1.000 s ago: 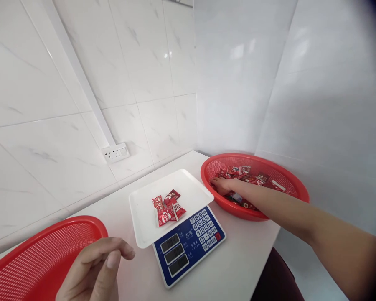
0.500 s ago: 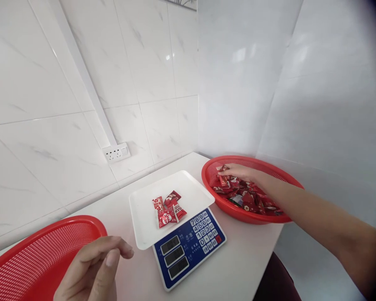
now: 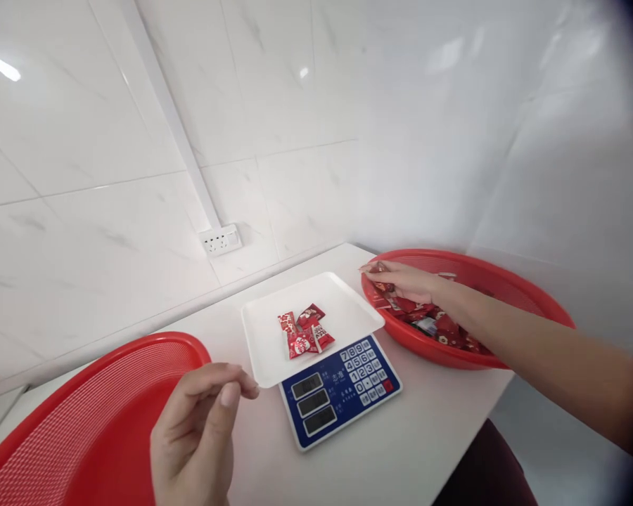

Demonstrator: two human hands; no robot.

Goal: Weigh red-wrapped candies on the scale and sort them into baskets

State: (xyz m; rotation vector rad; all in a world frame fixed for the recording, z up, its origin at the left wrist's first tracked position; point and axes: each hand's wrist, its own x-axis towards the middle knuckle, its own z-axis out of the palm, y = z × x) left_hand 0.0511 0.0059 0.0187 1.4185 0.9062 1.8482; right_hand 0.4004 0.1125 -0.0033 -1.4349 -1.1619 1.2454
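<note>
My right hand [image 3: 406,281] is at the near-left rim of a red basket [image 3: 538,295], its fingers closed on a small red wrapped packet [image 3: 384,284]. Many more red packets [image 3: 448,327] lie beneath it in that basket. Beside it stands a digital scale [image 3: 340,390] with a blue keypad panel and a white weighing tray [image 3: 266,320]. Several red packets [image 3: 306,337] rest in a small heap on the tray. My left hand [image 3: 197,429] hovers just left of the scale, fingers loosely curled, thumb apart from the forefinger, nothing held.
Another red basket [image 3: 121,393] stands at the left, partly behind my left hand. The white table [image 3: 369,457] meets a tiled wall with a power socket [image 3: 220,240]. At lower right a dark garment [image 3: 485,471] shows past the table edge.
My right hand has lifted from among the packets toward the basket's left rim, with a packet held. My left hand keeps the same loose pose. The camera view has shifted.
</note>
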